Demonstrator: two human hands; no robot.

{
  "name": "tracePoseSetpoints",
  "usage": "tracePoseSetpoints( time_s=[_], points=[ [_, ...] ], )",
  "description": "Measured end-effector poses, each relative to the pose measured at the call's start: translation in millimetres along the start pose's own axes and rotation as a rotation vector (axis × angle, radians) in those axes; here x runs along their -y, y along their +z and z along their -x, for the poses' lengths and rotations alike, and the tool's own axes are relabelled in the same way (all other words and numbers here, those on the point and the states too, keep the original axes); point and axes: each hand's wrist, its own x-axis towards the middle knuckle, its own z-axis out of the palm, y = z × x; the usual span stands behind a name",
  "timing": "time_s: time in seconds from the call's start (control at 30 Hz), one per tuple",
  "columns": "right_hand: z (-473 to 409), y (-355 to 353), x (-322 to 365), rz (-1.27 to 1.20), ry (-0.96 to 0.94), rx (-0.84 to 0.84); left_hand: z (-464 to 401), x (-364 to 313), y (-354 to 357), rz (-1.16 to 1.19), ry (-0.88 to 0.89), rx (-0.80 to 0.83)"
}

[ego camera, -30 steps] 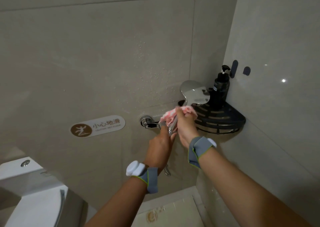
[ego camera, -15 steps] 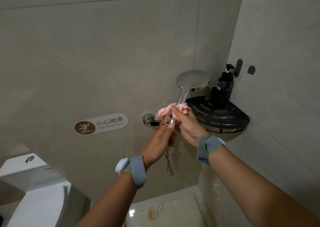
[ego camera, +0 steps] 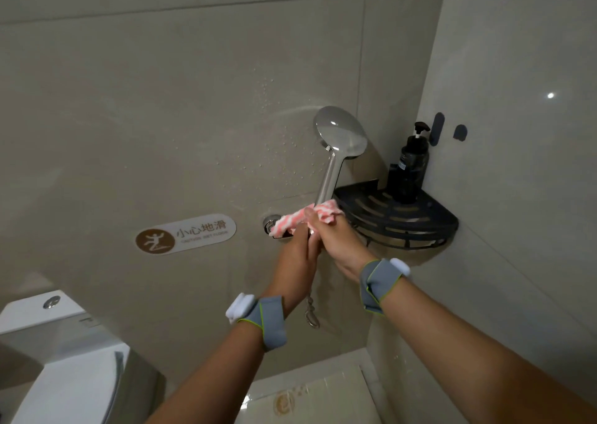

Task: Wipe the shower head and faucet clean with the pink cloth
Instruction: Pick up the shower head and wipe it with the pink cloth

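The chrome shower head (ego camera: pixel 340 132) stands upright, its handle running down into my hands. My left hand (ego camera: pixel 295 262) grips the lower end of the handle from below. My right hand (ego camera: pixel 336 242) is closed on the pink striped cloth (ego camera: pixel 303 218), which is wrapped around the base of the handle and drapes left over the chrome wall faucet fitting (ego camera: pixel 269 225). Most of the faucet is hidden by the cloth and my fingers. A metal hose (ego camera: pixel 311 313) dangles below my left hand.
A black corner shelf (ego camera: pixel 407 220) with a dark pump bottle (ego camera: pixel 412 161) sits just right of my hands. Two dark wall hooks (ego camera: pixel 437 129) are above it. A slip-warning sign (ego camera: pixel 185 233) is on the wall left; a white toilet (ego camera: pixel 58 359) is at lower left.
The shower head has swung from tilted over the shelf to standing upright and higher. The cloth has slid down the handle to its base and spread over the faucet fitting.
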Motion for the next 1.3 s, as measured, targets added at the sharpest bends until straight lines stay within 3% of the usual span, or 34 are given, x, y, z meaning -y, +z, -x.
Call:
tracePoseSetpoints(
  time_s=[0.2,0.3,0.37,0.5,0.6,0.7,0.83,1.0,1.17,1.3],
  points=[
    [-17.5,-16.8,40.9,-0.248,-0.128,0.011,16.1,16.2,-17.0,0.307,-0.086,0.321],
    [-21.6,-20.9,46.0,-0.301,-0.108,-0.009,14.6,19.5,-25.9,0.260,-0.115,0.382],
    [-22.3,-17.7,39.0,-0.312,-0.111,-0.129,9.8,17.9,-28.4,0.142,-0.103,0.405],
    [-15.8,-1.0,9.7,-0.274,-0.036,-0.303,1.9,17.9,-29.3,-0.224,0.043,0.308],
    [-3.3,12.6,-9.3,-0.249,-0.037,-0.185,-4.6,12.0,-28.8,-0.435,0.140,0.190],
    [2.4,16.1,-4.8,-0.214,-0.064,-0.089,-3.2,12.3,-29.2,-0.475,0.169,0.155],
    [-10.7,4.3,24.4,-0.230,-0.141,-0.236,12.7,26.1,-33.5,-0.511,0.211,0.080],
    [-16.7,-8.0,47.9,-0.221,-0.226,-0.161,24.4,31.3,-30.0,-0.525,0.194,0.023],
    [-17.0,-9.1,46.4,-0.134,-0.241,-0.158,8.9,19.5,-47.4,-0.305,0.087,0.143],
    [-16.4,-6.6,39.9,0.115,-0.289,-0.093,-35.6,-14.1,-79.3,0.102,-0.019,0.098]
  ],
)
